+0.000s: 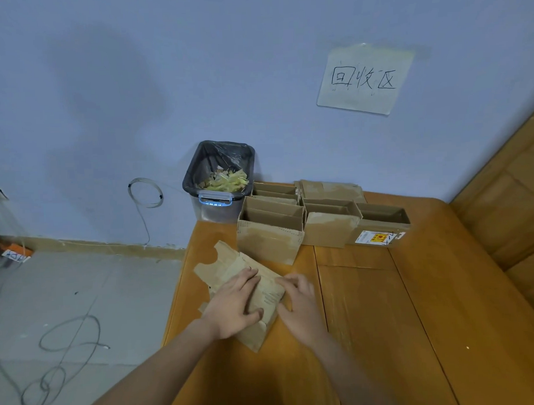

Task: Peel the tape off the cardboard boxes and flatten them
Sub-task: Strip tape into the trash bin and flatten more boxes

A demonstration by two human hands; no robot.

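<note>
We press a half-flattened cardboard box (264,293) down on the wooden table (385,319), near its left edge. Our left hand (236,303) lies flat on top of it with fingers straight and thumb spread wide. Our right hand (299,301) rests against the box's right side with its fingers bent over the edge; whether it grips, we cannot tell. The box's loose flaps stick out toward the far left. Along the table's far edge stands a group of upright open boxes (272,229), well apart from our hands. Just beyond the far left corner sits a lined bin (218,179) holding yellowish tape scraps (225,182). A handwritten paper sign (364,79) hangs on the wall.
</note>
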